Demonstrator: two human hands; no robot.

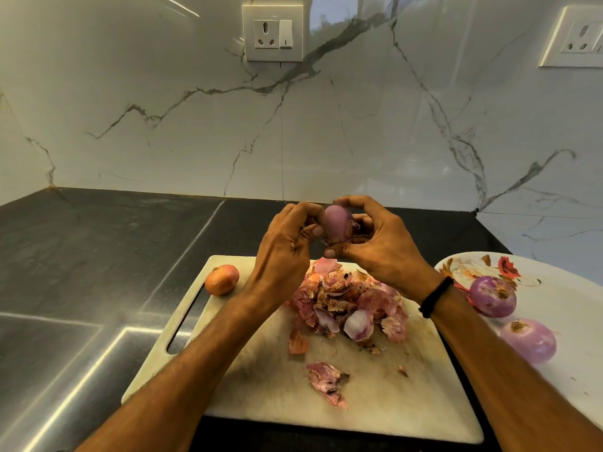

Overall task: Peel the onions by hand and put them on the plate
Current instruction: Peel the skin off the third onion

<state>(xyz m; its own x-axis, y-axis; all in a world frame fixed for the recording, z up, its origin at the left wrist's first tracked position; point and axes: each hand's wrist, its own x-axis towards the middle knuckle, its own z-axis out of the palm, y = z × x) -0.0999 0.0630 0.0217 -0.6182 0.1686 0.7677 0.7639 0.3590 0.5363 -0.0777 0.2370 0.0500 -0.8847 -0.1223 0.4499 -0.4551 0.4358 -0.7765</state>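
My forearms point(208, 350) lie over the cutting board point(261, 402), peel pile point(346, 301) right below so scraps drop there. Both hands hold 1 onion point(336, 221) up, mostly bare: left hand point(287, 243) curled round its side, right hand point(381, 246) pinching it top & bottom. 2 peeled onions point(492, 296) sit on plate point(571, 321) at right, 1 unpeeled onion point(222, 279) at board's far left. Plate's edge is cut off; fingertips behind the onion are hidden.

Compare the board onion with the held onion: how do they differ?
The board onion has dry orange-brown skin; the held onion is mostly bare, purple. The board onion lies on the board; the held onion is gripped by left hand and right hand. Both are whole.
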